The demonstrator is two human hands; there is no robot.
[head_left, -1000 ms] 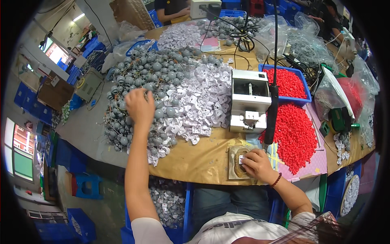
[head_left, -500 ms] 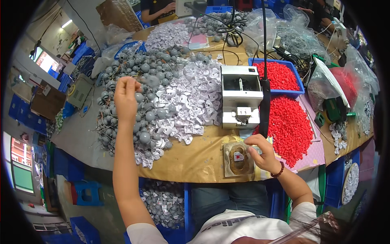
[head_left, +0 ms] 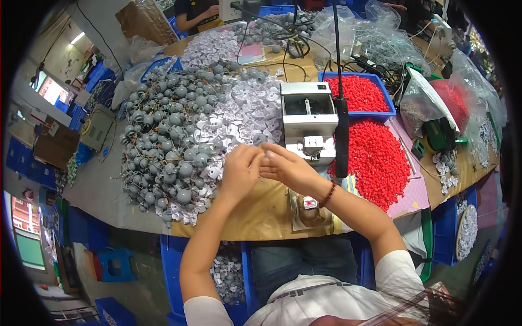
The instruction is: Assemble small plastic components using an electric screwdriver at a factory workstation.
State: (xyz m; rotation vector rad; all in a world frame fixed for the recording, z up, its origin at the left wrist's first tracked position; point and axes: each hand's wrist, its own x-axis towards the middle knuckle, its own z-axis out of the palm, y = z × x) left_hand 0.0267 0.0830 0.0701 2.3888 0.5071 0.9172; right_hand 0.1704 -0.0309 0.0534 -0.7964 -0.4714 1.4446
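Observation:
My left hand and my right hand meet above the near edge of the white parts pile, fingertips pinched together. Whatever lies between their fingers is mostly hidden; only a small greyish spot shows. Under my right wrist sits a square fixture block with a rounded hollow. A small white plastic part with a red bit in its middle rests in the fixture. Just beyond my right hand stands a white bench machine. Grey balls with thin wires are heaped left of my hands, beside white plastic parts.
Right of the machine lie a heap of small red parts and a blue tray of more red parts. A thick black cable hangs beside the machine. Clear plastic bags crowd the right side. Another person's hand shows at the far side.
My left hand has come from the grey balls toward the middle, near the machine. My right hand has left the fixture and moved up and left to meet it. The view has shifted slightly.

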